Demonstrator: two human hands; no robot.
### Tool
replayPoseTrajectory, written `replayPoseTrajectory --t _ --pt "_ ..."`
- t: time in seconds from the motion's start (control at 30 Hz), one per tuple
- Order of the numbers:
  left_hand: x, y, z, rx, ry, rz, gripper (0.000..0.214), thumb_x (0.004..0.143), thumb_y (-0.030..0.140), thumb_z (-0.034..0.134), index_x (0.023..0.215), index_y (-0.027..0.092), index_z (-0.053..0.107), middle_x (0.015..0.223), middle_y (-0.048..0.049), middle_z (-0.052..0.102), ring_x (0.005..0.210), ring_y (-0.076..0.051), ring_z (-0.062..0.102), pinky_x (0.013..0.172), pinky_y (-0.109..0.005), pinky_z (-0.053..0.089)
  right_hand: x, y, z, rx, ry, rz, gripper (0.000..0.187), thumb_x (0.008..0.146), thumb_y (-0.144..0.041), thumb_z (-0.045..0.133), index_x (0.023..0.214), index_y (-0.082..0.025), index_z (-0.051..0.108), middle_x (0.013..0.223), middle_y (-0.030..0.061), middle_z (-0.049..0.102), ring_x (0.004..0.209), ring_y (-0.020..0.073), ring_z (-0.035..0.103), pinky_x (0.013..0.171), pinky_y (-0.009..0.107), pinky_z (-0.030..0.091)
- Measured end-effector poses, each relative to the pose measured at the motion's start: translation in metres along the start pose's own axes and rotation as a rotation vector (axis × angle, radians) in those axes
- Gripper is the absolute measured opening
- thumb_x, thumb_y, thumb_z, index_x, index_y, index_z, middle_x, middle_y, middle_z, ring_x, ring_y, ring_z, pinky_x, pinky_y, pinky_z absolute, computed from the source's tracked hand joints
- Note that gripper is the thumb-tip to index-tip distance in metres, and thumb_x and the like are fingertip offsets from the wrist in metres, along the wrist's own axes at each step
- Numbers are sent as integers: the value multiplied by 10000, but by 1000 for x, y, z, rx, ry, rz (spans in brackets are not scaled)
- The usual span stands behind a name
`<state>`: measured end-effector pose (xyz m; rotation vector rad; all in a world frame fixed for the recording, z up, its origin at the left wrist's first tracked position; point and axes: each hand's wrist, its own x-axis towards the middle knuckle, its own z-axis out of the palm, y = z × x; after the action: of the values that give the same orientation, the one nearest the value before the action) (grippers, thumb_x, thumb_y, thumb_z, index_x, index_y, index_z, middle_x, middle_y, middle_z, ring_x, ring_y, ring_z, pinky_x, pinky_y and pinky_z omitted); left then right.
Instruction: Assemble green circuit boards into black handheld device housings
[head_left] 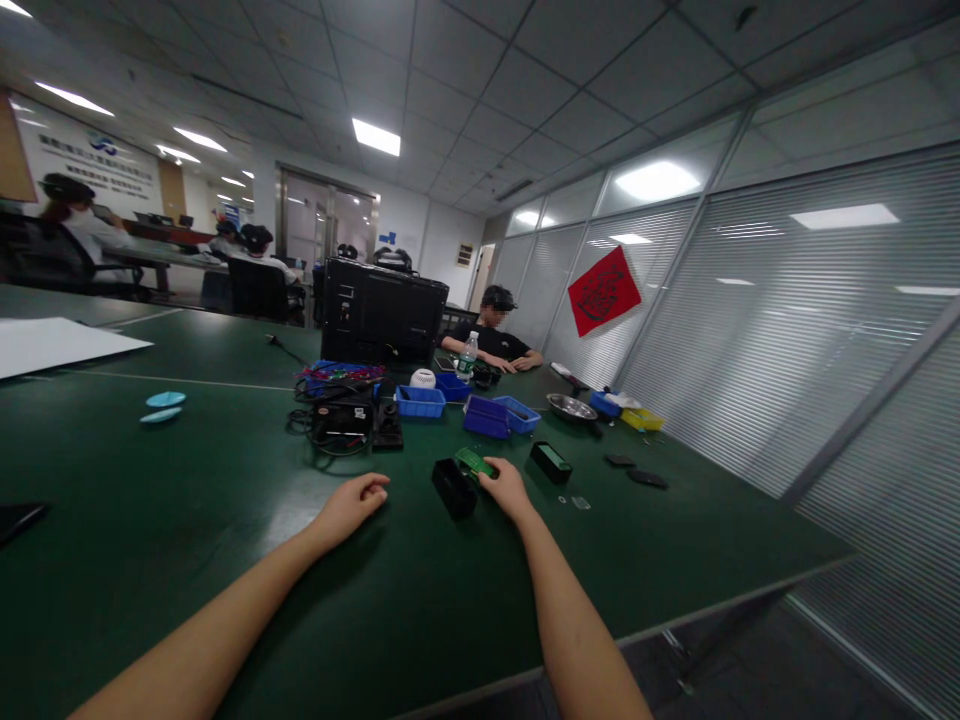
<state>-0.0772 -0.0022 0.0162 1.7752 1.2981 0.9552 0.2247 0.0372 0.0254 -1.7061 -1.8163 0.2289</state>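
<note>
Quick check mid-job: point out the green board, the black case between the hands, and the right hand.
Green board (pixel 472 461): head view, middle of its visible face.
Black case (pixel 454 489): head view, middle of its dark body.
Right hand (pixel 507 488): head view, back of the hand.

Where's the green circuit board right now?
In the head view, below the middle, the green circuit board is in the right hand, beyond and right of the nearer black box.

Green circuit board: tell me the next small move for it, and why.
Probably steady the black case with the left hand: that hand looks empty, while the right hand holds the green circuit board close beside the case.
</note>
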Motion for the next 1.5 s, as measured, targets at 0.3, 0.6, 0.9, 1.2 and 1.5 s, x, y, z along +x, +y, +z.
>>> replayPoseTrajectory --t 0.3,0.6,0.9,1.2,1.5 --pt "1 -3 1 3 0 6 443 666 432 490 987 141 581 723 -16 598 647 -153 554 637 -249 429 -6 -12 7 94 -123 -158 415 693 -269 600 1096 -177 571 1025 59 579 947 180 528 852 296 388" --pt "-3 5 5 41 22 42 539 620 337 547 1127 155 519 1024 -85 603 800 -180 578 722 -280 452 -13 -31 7 158 -239 -266 352 686 -253 638 1031 -187 605 882 15 579 726 122 514 693 236 416" --pt "-12 12 17 245 -150 126 760 595 397 648 1281 231 365 1206 -65 531 1105 -238 479 943 -326 341 -12 -38 12 329 -144 -173 366 617 -231 668 975 -172 620 806 6 563 641 109 473 627 243 404" --pt "-15 22 24 378 -77 143 526 636 330 618 1140 234 501 993 -25 604 948 -201 539 831 -282 382 -22 -59 -2 1144 -266 -104 369 647 -290 663 994 -179 601 941 46 623 823 175 576 778 322 430" --pt "-15 24 23 371 -47 121 460 631 320 623 1068 204 543 982 -34 609 920 -200 541 807 -278 388 -30 -64 -9 884 -493 -167 369 593 -223 695 949 -175 609 894 6 610 850 156 558 805 298 404"
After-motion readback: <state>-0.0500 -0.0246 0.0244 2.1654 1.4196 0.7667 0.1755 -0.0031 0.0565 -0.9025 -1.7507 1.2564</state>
